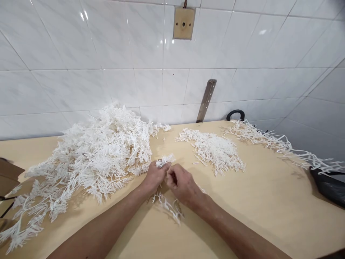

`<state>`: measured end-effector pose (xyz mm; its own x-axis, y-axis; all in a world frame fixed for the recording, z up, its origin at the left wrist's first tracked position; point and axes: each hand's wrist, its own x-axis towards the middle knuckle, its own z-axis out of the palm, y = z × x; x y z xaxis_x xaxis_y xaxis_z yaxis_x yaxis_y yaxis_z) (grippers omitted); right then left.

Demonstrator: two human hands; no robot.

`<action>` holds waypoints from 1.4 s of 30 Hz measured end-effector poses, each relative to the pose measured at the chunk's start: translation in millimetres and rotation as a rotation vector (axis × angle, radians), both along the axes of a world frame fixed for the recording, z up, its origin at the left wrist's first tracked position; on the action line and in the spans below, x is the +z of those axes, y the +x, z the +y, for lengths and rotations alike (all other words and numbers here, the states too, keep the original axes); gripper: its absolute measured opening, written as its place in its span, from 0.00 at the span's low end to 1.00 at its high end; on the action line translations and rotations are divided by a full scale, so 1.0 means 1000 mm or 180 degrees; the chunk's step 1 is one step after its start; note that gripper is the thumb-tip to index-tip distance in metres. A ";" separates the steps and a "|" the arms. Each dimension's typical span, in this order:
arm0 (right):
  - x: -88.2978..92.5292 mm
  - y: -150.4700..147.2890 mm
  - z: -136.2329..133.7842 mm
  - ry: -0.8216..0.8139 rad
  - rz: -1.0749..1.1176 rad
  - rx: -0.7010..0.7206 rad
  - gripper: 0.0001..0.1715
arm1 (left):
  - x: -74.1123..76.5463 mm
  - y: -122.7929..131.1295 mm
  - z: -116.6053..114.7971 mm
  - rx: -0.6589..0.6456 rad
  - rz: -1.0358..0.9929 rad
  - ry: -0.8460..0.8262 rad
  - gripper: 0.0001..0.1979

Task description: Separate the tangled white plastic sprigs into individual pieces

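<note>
My left hand (154, 177) is closed around a white branched plastic sprig (165, 160), whose feathery tip sticks up above the thumb. Bare white twigs (169, 208) hang below the two hands, probably part of the same sprig, though the join is hidden. Right beside it, my right hand (185, 186) has its thumb and fingers pinched together; what lies between them cannot be made out. Left of the hands rises a big heap of white feathery sprigs (107, 151). A smaller pile of short white pieces (215, 149) lies beyond my right hand.
Thin stripped white stems (280, 145) stretch along the right side of the table (269, 208). A metal strip (206, 100) leans on the tiled wall. Black handled objects (235, 114) stand at the right back edge, and a brown box (9, 176) is at far left.
</note>
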<state>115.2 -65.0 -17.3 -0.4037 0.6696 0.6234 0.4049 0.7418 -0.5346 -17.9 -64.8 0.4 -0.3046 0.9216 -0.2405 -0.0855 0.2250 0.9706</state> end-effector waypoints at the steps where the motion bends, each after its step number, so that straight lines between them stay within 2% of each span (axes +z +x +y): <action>1: 0.005 0.005 0.004 -0.0148 0.0233 -0.0069 0.06 | 0.001 -0.001 -0.001 -0.0061 0.0079 0.0009 0.15; 2: 0.011 0.012 0.009 -0.0298 0.0376 -0.0261 0.06 | 0.003 -0.002 -0.001 -0.0127 0.0159 0.0061 0.15; 5: 0.025 0.044 0.032 -0.0545 0.0627 -0.1381 0.05 | 0.005 -0.003 -0.002 -0.0423 0.0351 0.0327 0.14; 8: 0.027 0.077 0.055 -0.0784 0.0730 -0.2109 0.06 | 0.005 -0.006 -0.001 -0.0841 0.0683 0.0347 0.14; 11: 0.019 0.098 0.069 -0.1074 0.0652 -0.2267 0.08 | 0.006 -0.009 0.000 -0.1154 0.0851 0.0363 0.15; 13: 0.014 0.104 0.074 -0.1078 0.0585 -0.2305 0.09 | 0.007 -0.009 0.000 -0.1220 0.0843 0.0415 0.15; 16: 0.009 0.109 0.079 -0.0837 0.0409 -0.2353 0.10 | 0.008 -0.010 -0.001 -0.1253 0.0873 0.0388 0.15; 21: 0.013 0.113 0.080 -0.0368 0.0441 -0.2321 0.19 | 0.004 -0.012 0.001 -0.1302 0.0855 0.0424 0.15; 24: 0.016 0.109 0.074 -0.0510 0.0762 -0.2184 0.18 | 0.001 -0.012 0.002 -0.1308 0.0771 0.0449 0.14; 26: 0.017 0.102 0.069 -0.0594 0.0736 -0.1902 0.17 | 0.003 -0.010 0.001 -0.1270 0.0710 0.0407 0.13; 29: 0.014 0.086 0.060 -0.0604 0.0150 -0.1157 0.12 | 0.010 -0.007 -0.001 -0.1131 0.0468 0.0377 0.10; 31: 0.010 0.074 0.054 -0.0587 -0.0363 -0.0740 0.10 | 0.016 -0.007 -0.003 -0.1099 0.0270 0.0411 0.13; 34: 0.004 0.060 0.047 -0.0440 -0.0929 -0.0436 0.06 | 0.020 -0.008 -0.005 -0.1114 0.0039 0.0466 0.20; 36: 0.002 0.056 0.042 -0.0446 -0.1046 -0.0336 0.04 | 0.019 -0.009 -0.004 -0.1155 -0.0110 0.0467 0.23; 38: 0.004 0.056 0.036 -0.0705 -0.1027 -0.0110 0.06 | 0.017 -0.010 -0.004 -0.1110 -0.0182 0.0321 0.22; 42: 0.011 0.062 0.031 -0.1697 -0.0874 0.0514 0.12 | 0.013 -0.010 -0.003 -0.0896 -0.0149 -0.0036 0.18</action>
